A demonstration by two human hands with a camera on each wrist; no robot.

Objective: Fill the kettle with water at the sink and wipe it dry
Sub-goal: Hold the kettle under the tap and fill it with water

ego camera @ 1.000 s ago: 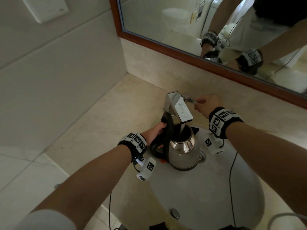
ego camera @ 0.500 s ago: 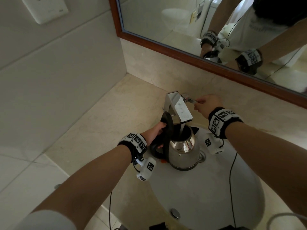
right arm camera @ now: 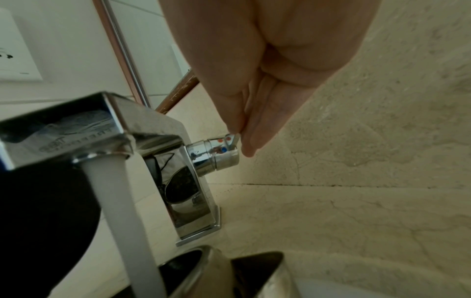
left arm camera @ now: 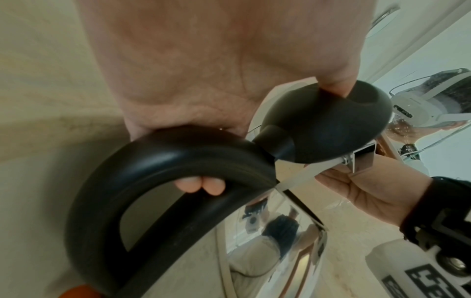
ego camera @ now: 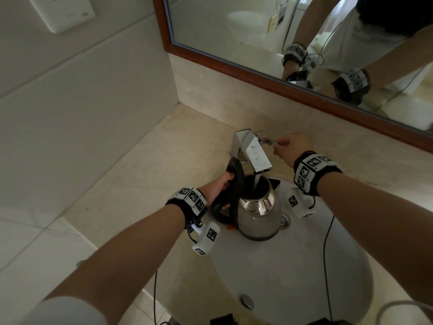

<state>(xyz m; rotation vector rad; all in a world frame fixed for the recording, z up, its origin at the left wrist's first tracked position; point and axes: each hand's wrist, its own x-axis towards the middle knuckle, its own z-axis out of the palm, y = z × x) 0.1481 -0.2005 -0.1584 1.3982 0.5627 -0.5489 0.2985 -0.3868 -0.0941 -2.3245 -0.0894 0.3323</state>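
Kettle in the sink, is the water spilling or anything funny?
Nothing stands out. The kettle stands upright in the sink, lid flipped open, and the faucet stream falls straight into its mouth. A small wet patch shows on the wall behind.

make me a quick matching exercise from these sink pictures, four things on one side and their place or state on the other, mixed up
Things:
1. shiny steel kettle
2. black kettle lid
3. left hand
4. right hand

States:
a. flipped open
b. pinches the thin chrome tap lever
c. grips the curved black handle
d. under the running water stream

Pairs: 1-d, 2-a, 3-c, 4-b
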